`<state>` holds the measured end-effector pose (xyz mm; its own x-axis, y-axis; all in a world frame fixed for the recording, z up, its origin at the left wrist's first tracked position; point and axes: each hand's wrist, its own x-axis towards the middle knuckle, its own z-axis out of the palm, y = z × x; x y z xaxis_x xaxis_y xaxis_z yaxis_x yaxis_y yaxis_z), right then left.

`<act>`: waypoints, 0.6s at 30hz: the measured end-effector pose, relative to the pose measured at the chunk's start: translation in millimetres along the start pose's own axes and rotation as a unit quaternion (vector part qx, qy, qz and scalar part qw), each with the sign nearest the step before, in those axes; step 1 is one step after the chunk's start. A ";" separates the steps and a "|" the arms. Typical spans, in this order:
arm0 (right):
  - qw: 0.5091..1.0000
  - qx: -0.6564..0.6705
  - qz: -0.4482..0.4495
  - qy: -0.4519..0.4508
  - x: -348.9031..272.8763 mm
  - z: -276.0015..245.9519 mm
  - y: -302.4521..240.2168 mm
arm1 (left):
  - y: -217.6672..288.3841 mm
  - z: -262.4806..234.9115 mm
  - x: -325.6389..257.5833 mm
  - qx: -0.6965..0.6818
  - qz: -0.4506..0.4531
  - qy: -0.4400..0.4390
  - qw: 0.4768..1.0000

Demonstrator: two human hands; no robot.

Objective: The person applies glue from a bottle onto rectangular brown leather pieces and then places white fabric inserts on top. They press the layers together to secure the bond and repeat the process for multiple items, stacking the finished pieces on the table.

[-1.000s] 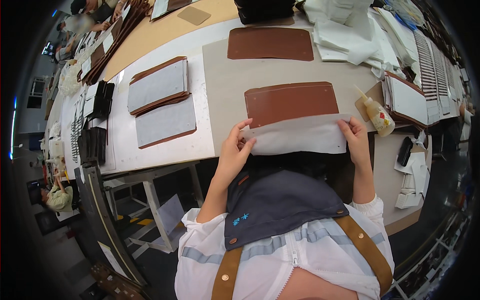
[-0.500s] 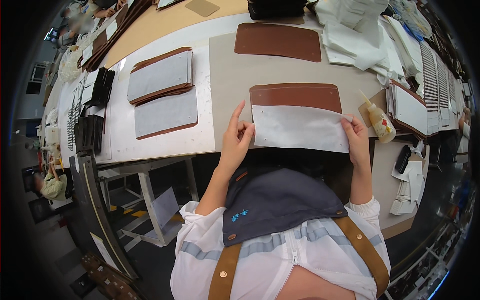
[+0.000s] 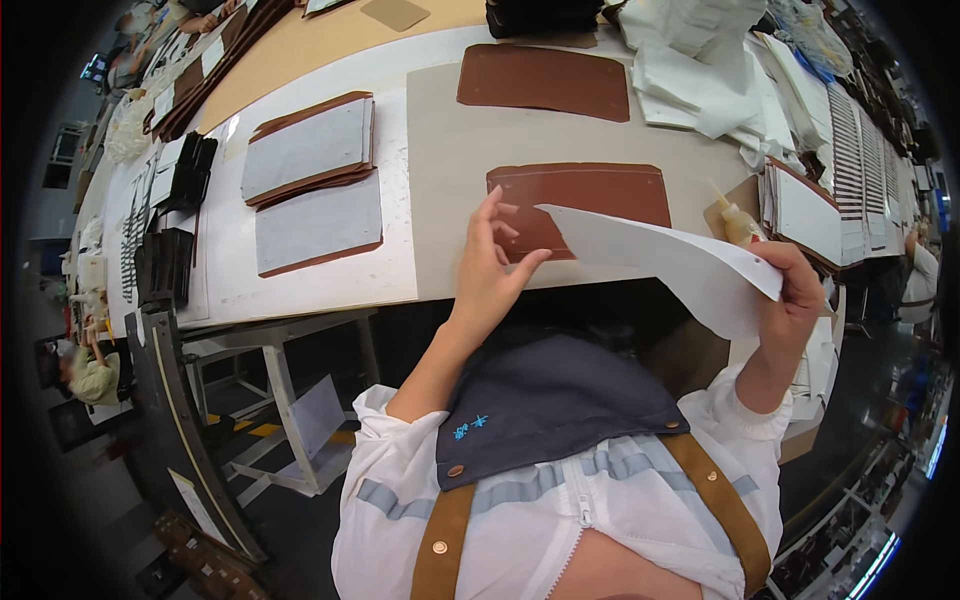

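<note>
A thin white sheet (image 3: 690,262) is raised and bowed in the air, its right end pinched between the thumb and fingers of my right hand (image 3: 792,300). Under its free left end lies a brown leather-like panel (image 3: 605,190), flat at the table's front edge. At the panel's left side is my left hand (image 3: 485,262), thumb and fingers apart, holding nothing. A second brown panel (image 3: 545,82) lies farther back. Beyond the sheet stands a glue bottle (image 3: 742,225) with a pointed nozzle, partly hidden by the sheet and my right hand.
To the left are stacked brown panels with white sheets on top (image 3: 310,150) and black folded pieces (image 3: 165,265). White sheets (image 3: 690,85) pile up at the back right, near a stack of white-topped panels (image 3: 800,210). The table's front edge (image 3: 330,310) runs before me.
My right hand has lifted the white sheet off the front brown panel and drawn it right and toward me. My left hand has spread its fingers beside the panel.
</note>
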<state>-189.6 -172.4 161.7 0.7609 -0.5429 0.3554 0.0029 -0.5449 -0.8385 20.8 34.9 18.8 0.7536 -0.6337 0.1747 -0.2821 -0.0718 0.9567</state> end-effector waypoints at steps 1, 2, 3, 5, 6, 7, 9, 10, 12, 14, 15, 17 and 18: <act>0.999 -0.021 -0.027 0.001 4.1 -6.5 -12.3 | 2.3 8.7 4.7 -0.007 0.002 -0.026 1.000; 0.998 -0.051 -0.041 0.005 7.1 -12.7 -21.9 | 4.4 17.0 9.5 -0.015 0.004 -0.052 0.999; 0.997 -0.054 -0.048 0.009 9.3 -16.8 -27.9 | 6.5 24.0 12.9 -0.019 0.006 -0.072 0.997; 0.996 -0.060 -0.064 0.017 11.0 -24.6 -37.0 | 12.1 37.5 19.2 -0.119 -0.021 -0.119 0.985; 0.996 -0.053 -0.061 0.023 9.7 -30.9 -37.5 | 13.7 42.7 21.3 -0.187 -0.048 -0.147 0.970; 0.997 -0.056 -0.053 0.031 10.4 -36.5 -36.6 | 16.1 45.0 22.7 -0.253 -0.075 -0.174 0.949; 0.996 -0.063 -0.034 0.051 10.5 -44.5 -31.8 | 25.6 42.5 23.0 -0.331 -0.121 -0.150 0.924; 0.997 -0.037 0.011 0.063 11.3 -43.2 -24.8 | 28.9 39.3 22.1 -0.367 -0.144 -0.139 0.908; 0.991 0.018 0.087 0.102 13.8 -31.6 6.4 | 25.4 23.9 18.2 -0.298 -0.138 -0.091 0.940; 0.985 0.038 0.135 0.098 11.3 -20.3 49.7 | 22.8 19.6 18.4 -0.276 -0.113 -0.038 0.954; 0.986 0.034 0.142 0.074 7.3 -14.8 74.3 | 18.0 15.7 17.4 -0.242 -0.108 -0.031 0.964; 0.977 0.089 0.172 0.089 -1.0 13.2 102.3 | 1.0 1.9 15.5 -0.175 -0.099 -0.019 0.979; 0.971 0.116 0.186 0.095 -2.5 25.6 107.7 | -2.9 -1.4 15.8 -0.153 -0.115 -0.017 0.981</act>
<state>-174.6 -213.4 59.9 0.6035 -0.7950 0.0615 -0.0858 -0.1414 -0.9862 34.3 26.2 19.2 0.7553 -0.6528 -0.0570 0.0881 0.0149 0.9960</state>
